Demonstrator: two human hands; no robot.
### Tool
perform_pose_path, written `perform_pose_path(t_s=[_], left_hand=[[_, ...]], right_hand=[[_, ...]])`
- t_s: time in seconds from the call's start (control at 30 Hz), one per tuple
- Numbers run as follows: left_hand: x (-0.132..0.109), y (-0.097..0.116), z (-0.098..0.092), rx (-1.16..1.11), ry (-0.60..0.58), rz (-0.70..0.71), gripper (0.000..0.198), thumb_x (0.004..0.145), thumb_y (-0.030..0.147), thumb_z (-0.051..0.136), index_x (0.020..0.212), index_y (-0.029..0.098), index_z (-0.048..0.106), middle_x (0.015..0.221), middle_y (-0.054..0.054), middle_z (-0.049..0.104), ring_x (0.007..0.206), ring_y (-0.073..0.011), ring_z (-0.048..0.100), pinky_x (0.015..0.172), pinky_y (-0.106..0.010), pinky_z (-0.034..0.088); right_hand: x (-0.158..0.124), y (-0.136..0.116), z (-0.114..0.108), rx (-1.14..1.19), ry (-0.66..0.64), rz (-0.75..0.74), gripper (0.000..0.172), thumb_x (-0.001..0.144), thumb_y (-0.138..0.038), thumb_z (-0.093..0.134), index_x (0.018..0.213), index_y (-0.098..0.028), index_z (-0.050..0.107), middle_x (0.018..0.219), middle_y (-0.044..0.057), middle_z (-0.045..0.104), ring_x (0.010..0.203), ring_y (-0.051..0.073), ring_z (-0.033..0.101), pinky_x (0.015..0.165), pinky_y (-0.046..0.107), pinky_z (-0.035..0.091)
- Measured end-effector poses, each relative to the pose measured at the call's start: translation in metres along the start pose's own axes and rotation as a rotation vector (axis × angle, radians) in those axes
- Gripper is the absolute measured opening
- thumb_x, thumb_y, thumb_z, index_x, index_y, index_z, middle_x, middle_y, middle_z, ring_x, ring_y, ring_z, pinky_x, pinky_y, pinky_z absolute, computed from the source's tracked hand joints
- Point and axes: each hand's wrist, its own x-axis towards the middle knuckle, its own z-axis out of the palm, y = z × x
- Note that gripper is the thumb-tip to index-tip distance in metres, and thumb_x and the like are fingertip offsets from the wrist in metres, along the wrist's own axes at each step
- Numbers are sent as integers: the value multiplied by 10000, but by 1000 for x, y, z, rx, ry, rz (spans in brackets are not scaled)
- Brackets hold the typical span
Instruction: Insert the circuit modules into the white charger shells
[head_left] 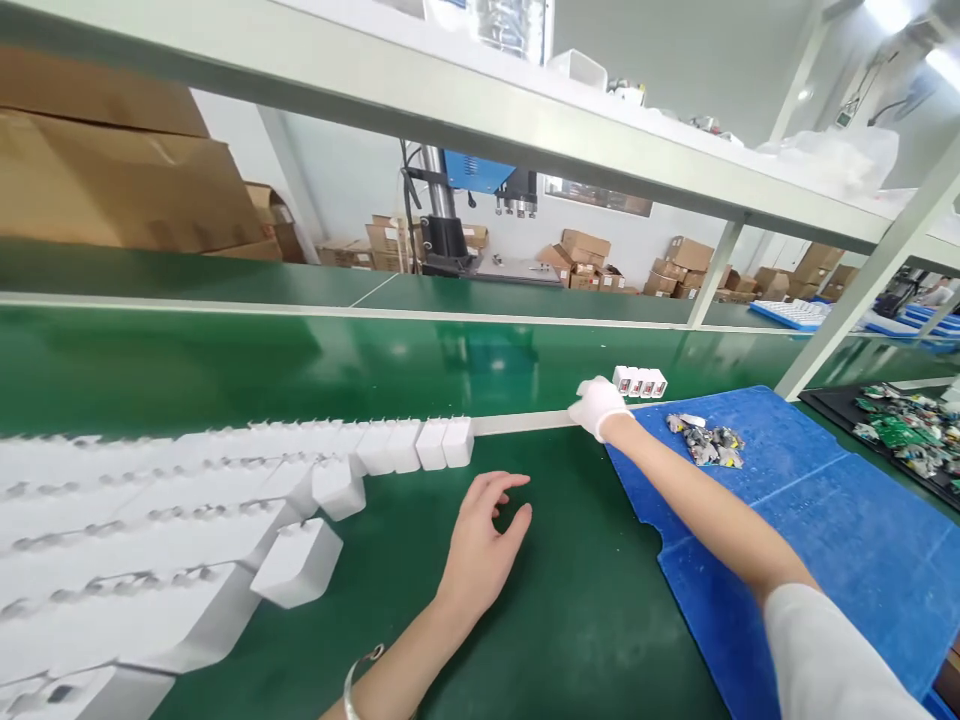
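Note:
My left hand (484, 545) is bare and hovers over the green table, its fingers curved and apart from the thumb, with nothing between them. Just left of it ends a row of white plastic housings (405, 445). My right hand (598, 405), in a white glove, reaches forward to the pale strip along the belt's near edge. Its fingers are curled, and whatever they may hold is hidden. Right beside that hand stands a small group of white housings (640, 382) with open ends showing parts inside. Small circuit assemblies (709, 442) lie in a pile near my right forearm.
A blue mat (795, 540) covers the right side. Beyond it, a black tray (885, 430) holds many circuit boards. Rows of white housings (135, 540) fill the left. A shelf beam (450, 90) crosses overhead, with a post (862, 275) at right. Cardboard boxes (112, 170) stand behind.

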Motion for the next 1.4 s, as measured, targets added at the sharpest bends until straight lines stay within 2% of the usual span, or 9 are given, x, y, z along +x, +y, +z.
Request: perform_pose_path(t_s=[0.13,0.3,0.37,0.5,0.67,0.87,1.17,1.27,1.4], left_hand=[[1,4,-1,287,156,19,411,778,395,465,1126,195,551,1262,-139,423,1175,-325,413,937,-487,402],[11,7,-6,574,339,-31,760,752,474,508,1350,47,313,1441,-271,140,1317,-459,171,1047,-587,200],[22,5,-11,608,375,-90,865,724,495,539,1385,29,232,1460,-291,99,1338,-471,129,1065,-577,157],[54,-3,-20,659,373,-275,996,664,531,584,1416,32,164,1493,-299,57,1372,-466,49,1091,-554,87],[81,-16,-22,729,427,-381,1013,644,496,584,1385,-74,197,1451,-354,181,1379,-444,75,1100,-538,8],[67,-13,-16,731,454,-313,829,682,452,549,1339,11,302,1378,-304,339,1339,-407,208,1078,-562,18],[73,6,-32,332,256,-468,794,396,329,753,1090,154,408,1344,-258,318,1297,-501,182,987,-572,183],[61,13,-37,57,190,-461,823,408,296,747,1135,199,374,1378,-208,297,1327,-446,154,1011,-528,196],[31,22,-35,-444,23,-416,652,566,453,624,1130,212,404,1163,-133,528,1132,-311,478,914,-428,373]], right_hand=[[-63,35,-9,-59,-106,138,245,826,-358,622,923,-133,619,962,67,613,791,152,599,707,319,503],[-121,74,-34,1,-160,41,257,817,-415,558,795,-191,682,850,63,641,830,205,602,789,331,468],[-123,87,-43,53,-160,-32,255,795,-340,574,978,-202,685,1024,81,648,1014,238,576,916,362,429],[-108,107,-39,211,-247,-188,589,593,-208,720,1173,-223,623,1214,58,607,1144,247,541,975,348,426],[-100,117,-12,336,-214,-219,383,671,-272,677,1040,-172,686,1031,70,692,930,233,643,860,353,498],[-108,119,-4,391,-130,-227,205,705,-273,625,872,-178,696,904,61,684,854,223,624,814,353,492],[-111,108,-19,425,-190,-201,157,662,-283,631,786,-206,691,859,25,702,816,217,635,796,339,504],[-115,109,-17,393,-150,-153,155,684,-307,614,782,-225,702,872,31,718,814,226,659,790,333,521],[-118,109,-4,438,-51,13,216,671,-356,669,854,-242,683,921,57,723,863,263,677,853,389,527]])
